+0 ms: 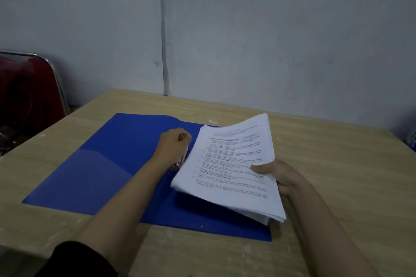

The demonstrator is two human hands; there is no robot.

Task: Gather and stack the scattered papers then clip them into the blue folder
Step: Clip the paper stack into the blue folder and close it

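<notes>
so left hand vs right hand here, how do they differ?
The left hand reaches to the open blue folder at its spine, fingers curled on a small metal part, likely the clip. The right hand grips the paper stack by its right edge, tilted off the folder. Both are over the table, bare.

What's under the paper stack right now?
Under the paper stack, held tilted by the right hand, lies the open blue folder. The left hand works at its clip, mostly hidden.

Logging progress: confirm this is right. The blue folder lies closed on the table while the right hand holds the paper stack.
Not closed: the head view shows the blue folder lying open on the table. The right hand does hold the paper stack.
</notes>
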